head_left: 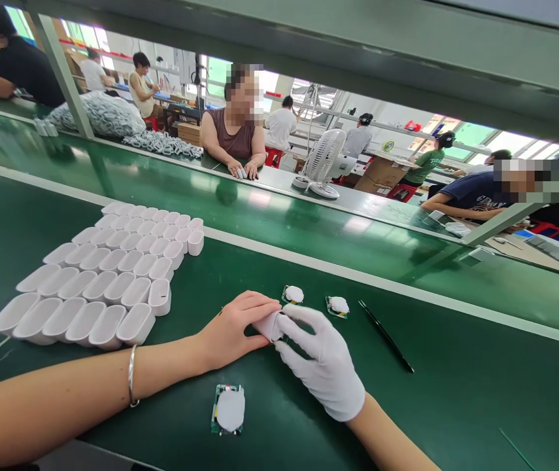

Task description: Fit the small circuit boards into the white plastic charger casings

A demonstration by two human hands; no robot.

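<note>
Both hands meet over the green counter [456, 392], and between them they hold one small white shell [268, 325]. The bare left hand [233, 333] has its fingers closed on the near end of the shell, and the gloved right hand [321, 363] pinches the other end with thumb and forefinger, so each grip is clamped on the same piece. I judge that the step in hand is the fitting or pressing of this shell, perhaps onto a small part inside it, but the fingers hide what is under it, so I cannot tell. The next move, as I judge it, calls for a steady hold from the left and a fine, careful touch from the right, because the piece is small and light. Just beyond the grip lie two small green boards with white pads, one [293, 294] nearer the left hand and the other [338, 305] a little to the right of it. A third, larger board with a white pad [229, 410] lies on the near side of the grip, below the two wrists. To the right of the grip, apart from it, a thin black tool [386, 336] rests on the counter. To the left of the grip stand rows of empty white shells [107, 275], close together. There are no brands or labels I can read on these things; only a co-worker's dark shirt [475, 194] far to the right has letters, too blurred to read.
</note>
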